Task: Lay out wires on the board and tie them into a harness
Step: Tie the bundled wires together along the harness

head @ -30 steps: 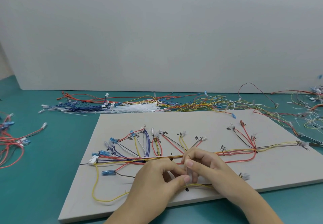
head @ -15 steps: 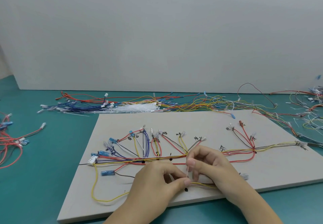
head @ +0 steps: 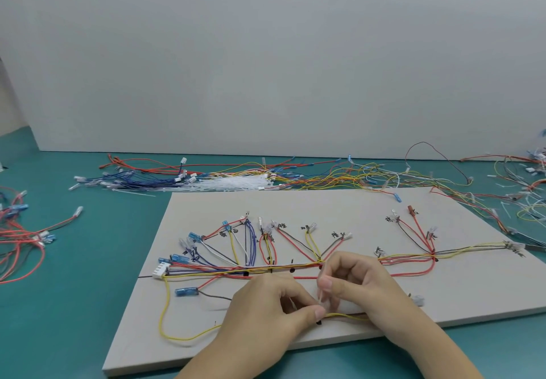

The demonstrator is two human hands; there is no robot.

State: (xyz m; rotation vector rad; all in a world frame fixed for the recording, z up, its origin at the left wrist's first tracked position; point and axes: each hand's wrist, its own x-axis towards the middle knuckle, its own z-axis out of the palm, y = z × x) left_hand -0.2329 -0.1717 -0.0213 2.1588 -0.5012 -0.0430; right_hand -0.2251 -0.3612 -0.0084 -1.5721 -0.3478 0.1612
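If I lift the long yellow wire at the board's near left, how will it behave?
The yellow wire is thin and already lies in a loose curve, so it would probably droop, not hold shape. It looks light. One end joins the harness near the white connector, so pulling may tug that.

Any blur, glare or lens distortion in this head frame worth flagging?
Head view: light is even and soft, no glare, faint shadows under the hands. Left hand and right hand look slightly soft; the tie between them is hard to make out. The board edges splay from the wide-angle lens.
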